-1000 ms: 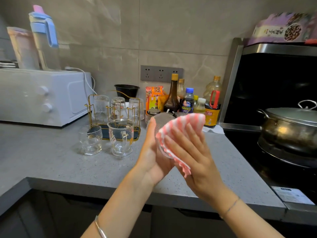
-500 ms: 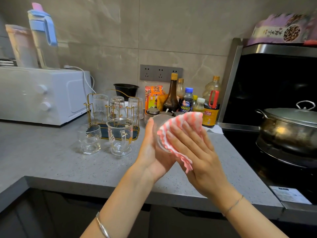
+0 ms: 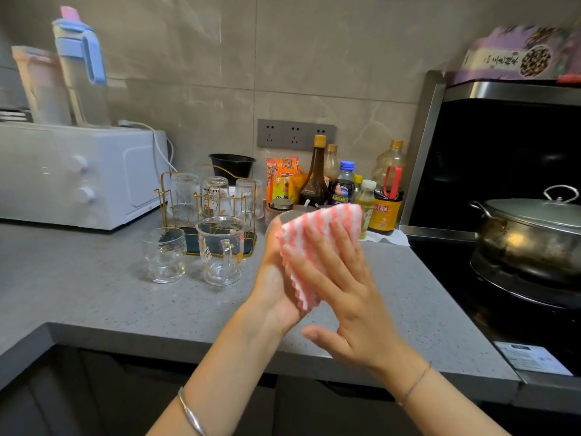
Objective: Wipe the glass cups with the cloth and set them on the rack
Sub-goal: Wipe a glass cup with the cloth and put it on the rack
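Right hand (image 3: pixel 349 297) has slid cloth (image 3: pixel 317 229) over the cup (image 3: pixel 286 217) in left hand (image 3: pixel 273 287).

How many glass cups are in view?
6 glass cups: three upturned on the gold wire rack, two on the grey counter, one mostly hidden behind the pink-striped cloth, in the left hand.

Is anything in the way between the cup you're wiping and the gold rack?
Yes. A handled glass mug and a small glass cup stand on the counter right in front of the rack, between it and the held cup.
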The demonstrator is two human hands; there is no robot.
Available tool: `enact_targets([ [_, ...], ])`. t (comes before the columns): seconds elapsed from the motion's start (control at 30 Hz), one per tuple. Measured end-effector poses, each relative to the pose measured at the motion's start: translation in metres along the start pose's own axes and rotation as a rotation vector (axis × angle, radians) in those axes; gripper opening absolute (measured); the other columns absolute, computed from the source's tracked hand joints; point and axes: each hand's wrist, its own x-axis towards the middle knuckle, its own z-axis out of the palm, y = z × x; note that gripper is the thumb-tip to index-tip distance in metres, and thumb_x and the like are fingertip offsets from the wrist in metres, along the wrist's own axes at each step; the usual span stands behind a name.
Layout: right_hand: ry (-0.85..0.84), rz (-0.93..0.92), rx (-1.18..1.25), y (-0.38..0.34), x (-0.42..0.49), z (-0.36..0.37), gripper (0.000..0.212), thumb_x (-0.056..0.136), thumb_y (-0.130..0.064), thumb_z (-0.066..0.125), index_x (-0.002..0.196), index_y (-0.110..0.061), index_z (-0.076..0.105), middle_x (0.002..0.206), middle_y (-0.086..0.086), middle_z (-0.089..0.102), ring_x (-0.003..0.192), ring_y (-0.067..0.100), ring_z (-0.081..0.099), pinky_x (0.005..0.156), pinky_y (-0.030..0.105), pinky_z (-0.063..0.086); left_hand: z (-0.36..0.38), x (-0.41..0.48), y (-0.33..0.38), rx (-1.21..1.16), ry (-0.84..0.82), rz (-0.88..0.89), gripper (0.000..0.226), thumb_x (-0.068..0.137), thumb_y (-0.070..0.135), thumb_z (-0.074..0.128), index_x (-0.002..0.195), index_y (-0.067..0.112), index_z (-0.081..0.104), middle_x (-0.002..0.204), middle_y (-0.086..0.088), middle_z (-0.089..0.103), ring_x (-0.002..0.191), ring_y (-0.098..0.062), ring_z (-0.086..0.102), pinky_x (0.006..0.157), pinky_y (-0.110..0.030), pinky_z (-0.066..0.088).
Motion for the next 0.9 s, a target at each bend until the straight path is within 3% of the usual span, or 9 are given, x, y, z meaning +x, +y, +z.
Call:
enact_targets([
  [0.17, 0.146, 0.009, 0.002, 0.004, -0.004, 0.007, 0.042, 0.099, -0.028, 0.046, 0.139, -0.020, 0.041, 0.150, 0.002, 0.034, 0.146, 0.026, 0.021, 0.116, 0.049, 0.022, -0.008, 0.005, -0.005, -0.044, 0.015, -0.039, 0.073, 0.095, 0.057, 0.039, 0.064, 0.002, 0.077, 0.072, -0.012, 0.073, 0.056, -0.020, 0.071, 0.039, -0.022, 0.052],
  [0.27, 0.211, 0.056, 0.080, 0.005, -0.003, 0.006, 0.039, 0.098, -0.026, 0.049, 0.136, -0.018, 0.045, 0.149, 0.000, 0.036, 0.145, 0.024, 0.022, 0.116, 0.043, 0.026, -0.008, 0.004, -0.005, 0.006, -0.021, -0.025, 0.068, 0.093, 0.056, 0.042, 0.067, 0.003, 0.077, 0.069, -0.009, 0.072, 0.051, -0.016, 0.068, 0.033, -0.018, 0.046],
  [0.33, 0.254, 0.127, 0.221, 0.003, 0.001, 0.000, 0.036, 0.097, -0.019, 0.051, 0.132, -0.013, 0.051, 0.149, 0.005, 0.037, 0.145, 0.026, 0.023, 0.116, 0.040, 0.025, -0.004, 0.003, -0.005, 0.046, -0.051, -0.030, 0.064, 0.093, 0.055, 0.044, 0.080, 0.003, 0.078, 0.076, -0.011, 0.073, 0.057, -0.018, 0.071, 0.040, -0.021, 0.052],
  [0.43, 0.323, 0.247, 0.447, 0.002, 0.011, -0.012, 0.035, 0.092, -0.008, 0.055, 0.127, -0.007, 0.056, 0.142, 0.011, 0.048, 0.138, 0.022, 0.037, 0.112, 0.038, 0.034, -0.005, 0.002, -0.001, 0.098, -0.058, -0.001, 0.059, 0.095, 0.056, 0.045, 0.119, 0.007, 0.066, 0.103, -0.013, 0.072, 0.084, -0.023, 0.072, 0.067, -0.031, 0.061],
  [0.53, 0.354, 0.332, 0.621, 0.000, 0.017, -0.024, 0.035, 0.090, -0.004, 0.057, 0.126, -0.007, 0.056, 0.136, 0.010, 0.053, 0.132, 0.018, 0.046, 0.107, 0.034, 0.041, -0.012, 0.001, 0.003, 0.203, -0.084, 0.018, 0.060, 0.092, 0.059, 0.045, 0.121, 0.010, 0.065, 0.111, -0.012, 0.070, 0.094, -0.022, 0.068, 0.088, -0.035, 0.054],
  [0.63, 0.430, 0.412, 0.760, -0.002, 0.025, -0.039, 0.034, 0.090, -0.008, 0.054, 0.123, -0.015, 0.056, 0.133, 0.000, 0.057, 0.128, 0.011, 0.050, 0.102, 0.024, 0.044, -0.020, -0.001, 0.006, 0.347, -0.080, 0.061, 0.056, 0.087, 0.056, 0.050, 0.122, 0.015, 0.064, 0.112, -0.010, 0.072, 0.094, -0.020, 0.070, 0.083, -0.036, 0.056],
  [0.73, 0.460, 0.466, 0.772, 0.008, 0.036, -0.050, 0.032, 0.091, -0.015, 0.054, 0.123, -0.018, 0.059, 0.128, -0.012, 0.060, 0.126, 0.010, 0.052, 0.101, 0.032, 0.047, -0.030, -0.002, 0.005, 0.446, -0.058, 0.077, 0.075, 0.070, 0.062, 0.073, 0.129, 0.018, 0.059, 0.118, -0.009, 0.070, 0.102, -0.023, 0.069, 0.088, -0.039, 0.053],
  [0.8, 0.383, 0.496, 0.738, 0.014, 0.040, -0.051, 0.031, 0.090, -0.019, 0.055, 0.121, -0.018, 0.061, 0.128, -0.013, 0.060, 0.123, 0.009, 0.054, 0.096, 0.033, 0.051, -0.034, -0.003, 0.004, 0.487, -0.072, 0.081, 0.094, 0.050, 0.065, 0.083, 0.128, 0.018, 0.061, 0.119, -0.009, 0.070, 0.105, -0.023, 0.068, 0.092, -0.042, 0.050],
  [0.9, 0.176, 0.560, 0.740, 0.018, 0.043, -0.052, 0.029, 0.086, -0.026, 0.056, 0.112, -0.022, 0.066, 0.110, -0.017, 0.066, 0.099, -0.003, 0.062, 0.072, 0.015, 0.054, -0.035, -0.004, 0.005, 0.522, -0.096, 0.103, 0.095, 0.042, 0.067, 0.084, 0.122, 0.020, 0.066, 0.114, -0.006, 0.072, 0.099, -0.018, 0.069, 0.090, -0.043, 0.050],
])
